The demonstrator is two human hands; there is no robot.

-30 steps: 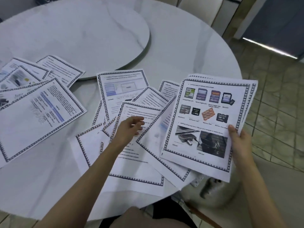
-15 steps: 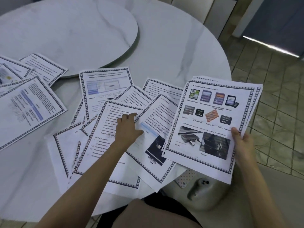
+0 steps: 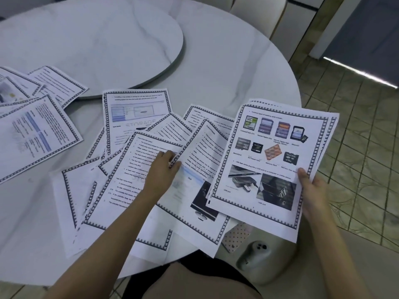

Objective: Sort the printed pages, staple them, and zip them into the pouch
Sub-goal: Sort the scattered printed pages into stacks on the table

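The right hand (image 3: 315,193) holds a thin stack of printed pages (image 3: 269,160) just off the near right edge of the round white marble table (image 3: 226,67). Its thumb (image 3: 302,174) presses on the top sheet's right margin and the other fingers are hidden beneath. The top sheet shows colour pictures of memory cards and USB ports. The stack's long axis runs away from the person, with the far end leaning right and the heading at the far end, so it reads upright. The left hand (image 3: 162,171) lies on a fan of loose bordered pages (image 3: 121,190) spread over the near part of the table. Its fingers are bent where a page of numbered text meets a page with a dark photo (image 3: 203,203). Whether they pinch a sheet or only rest there I cannot tell. Both of these pages also run lengthwise away from the person, leaning right at the far end. A page with a blue screenshot (image 3: 138,108) lies beyond them, nearly square to the person. Another cluster of pages (image 3: 36,137) lies askew at the left, one sheet overlapping the raised round turntable (image 3: 97,39). A corner of something pink and dotted (image 3: 237,236) peeks out below the fan at the table's edge.
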